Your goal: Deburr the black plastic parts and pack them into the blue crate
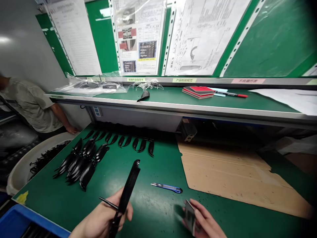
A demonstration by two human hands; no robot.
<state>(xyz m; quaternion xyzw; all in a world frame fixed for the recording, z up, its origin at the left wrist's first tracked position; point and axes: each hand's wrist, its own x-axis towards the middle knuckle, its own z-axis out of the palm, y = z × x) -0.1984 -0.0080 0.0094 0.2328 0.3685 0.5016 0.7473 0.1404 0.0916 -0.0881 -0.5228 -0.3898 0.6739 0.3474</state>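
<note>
Green workbench [153, 168], left fingers [116, 195] gripping a long black plastic strip [126, 193], right fingers [196, 207] pinching a blurred flat piece [190, 216]

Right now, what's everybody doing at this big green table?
A person's left hand holds a long black plastic strip and a thin black tool. Their right hand holds a small flat grey piece, slightly blurred. A blue-handled utility knife lies between the hands on the green workbench. Curved, ribbed black plastic parts lie in rows nearby. Another person stands beside a white tub of black scraps.
</note>
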